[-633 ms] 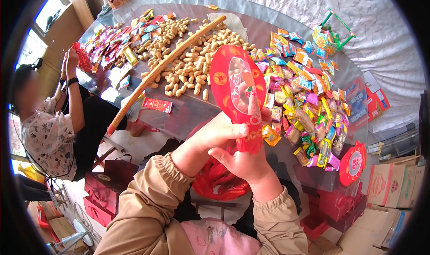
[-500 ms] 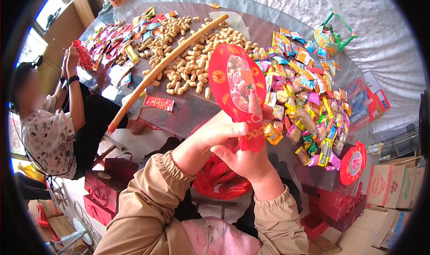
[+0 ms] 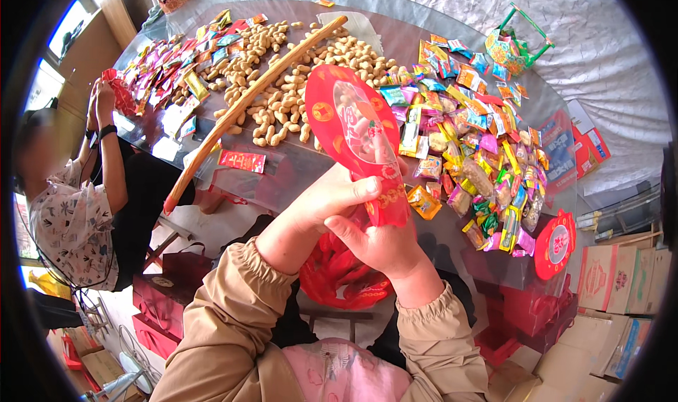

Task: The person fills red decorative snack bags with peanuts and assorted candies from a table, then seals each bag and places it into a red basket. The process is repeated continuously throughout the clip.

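Both of my hands hold a red packaging bag [image 3: 369, 168] with gold printing and an oval clear window, above the table's near edge. My left hand [image 3: 330, 203] is closed on its left edge, thumb in front, other fingers hidden behind. The bag's lower end lies against my right hand [image 3: 388, 248], whose thumb points left; its fingers are mostly covered by the bag. A finger shows through the window, but I cannot tell whether it is inside or behind. Peanuts [image 3: 279, 112] lie beyond the bag, wrapped snacks [image 3: 480, 158] to its right.
A wooden stick [image 3: 247, 98] lies slantwise across the table, between peanuts and small packets [image 3: 159, 70]. A red packet [image 3: 242, 161] is near the front edge. Red bags [image 3: 339, 278] sit below my hands. Another person [image 3: 78, 204] works at left. A green-handled basket [image 3: 510, 52] stands far right.
The view has shifted slightly. The bag sits a little further left and is tilted a bit more to the left; both hands keep their hold on it.
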A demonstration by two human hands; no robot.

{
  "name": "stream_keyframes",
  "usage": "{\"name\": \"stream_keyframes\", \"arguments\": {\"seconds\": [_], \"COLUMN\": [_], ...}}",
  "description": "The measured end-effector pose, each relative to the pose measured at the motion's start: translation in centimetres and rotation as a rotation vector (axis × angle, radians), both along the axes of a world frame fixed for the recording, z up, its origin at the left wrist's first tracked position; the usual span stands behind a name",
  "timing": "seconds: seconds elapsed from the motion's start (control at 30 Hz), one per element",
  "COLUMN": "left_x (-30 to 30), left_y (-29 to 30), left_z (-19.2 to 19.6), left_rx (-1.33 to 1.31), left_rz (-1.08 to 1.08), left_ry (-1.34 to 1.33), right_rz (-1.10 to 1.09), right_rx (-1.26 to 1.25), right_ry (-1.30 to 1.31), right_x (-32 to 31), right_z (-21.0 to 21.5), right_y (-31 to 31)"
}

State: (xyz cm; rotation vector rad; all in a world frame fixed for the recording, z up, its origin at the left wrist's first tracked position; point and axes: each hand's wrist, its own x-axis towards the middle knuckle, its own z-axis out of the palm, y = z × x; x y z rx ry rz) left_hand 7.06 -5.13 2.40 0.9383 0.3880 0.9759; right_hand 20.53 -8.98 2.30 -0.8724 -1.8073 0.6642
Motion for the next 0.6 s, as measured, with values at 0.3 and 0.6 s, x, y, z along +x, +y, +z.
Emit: {"name": "stream_keyframes", "arguments": {"seconds": [0.3,0.6], "left_x": [-0.2,0.3], "left_y": [0.4,1.1], "left_z": [-0.5,-2.7], "left_rx": [-0.15,-0.177], "left_rz": [0.17,0.327], "left_ry": [-0.162,-0.206], "right_rz": [-0.081,-0.113], "right_rx": [0.118,0.216], "right_ry": [-0.265,-0.281], "right_x": [0.2,1.7], "right_z": [-0.4,-0.1], "right_y": [-0.4,0.2]}}
